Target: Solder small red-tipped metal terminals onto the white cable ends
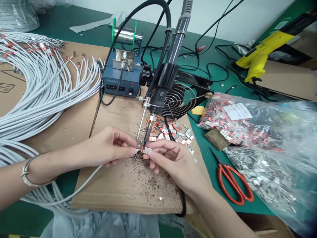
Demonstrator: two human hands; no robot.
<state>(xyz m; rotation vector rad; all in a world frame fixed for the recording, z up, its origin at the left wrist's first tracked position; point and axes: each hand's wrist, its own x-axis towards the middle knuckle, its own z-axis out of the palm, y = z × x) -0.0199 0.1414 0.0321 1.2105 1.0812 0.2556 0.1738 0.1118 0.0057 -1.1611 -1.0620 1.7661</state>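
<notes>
Pinching white cable (92, 175) near its tip btwn thumb + fingers of L hand (114, 147), snugly closed; gripping small metal connector (148, 150) likewise in R hand (171, 158), w/ other fingers loosely curled; holding both end to end right under tip of soldering iron (161, 93), over cardboard (111, 188) on counter (89, 37); w/ loose connectors (178, 136) just beyond + red-handled scissors (226, 177) off to R

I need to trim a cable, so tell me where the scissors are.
In the head view, the scissors lie on the green table at the right, between the central cardboard sheet and the clear bag of silver metal pieces.
</notes>
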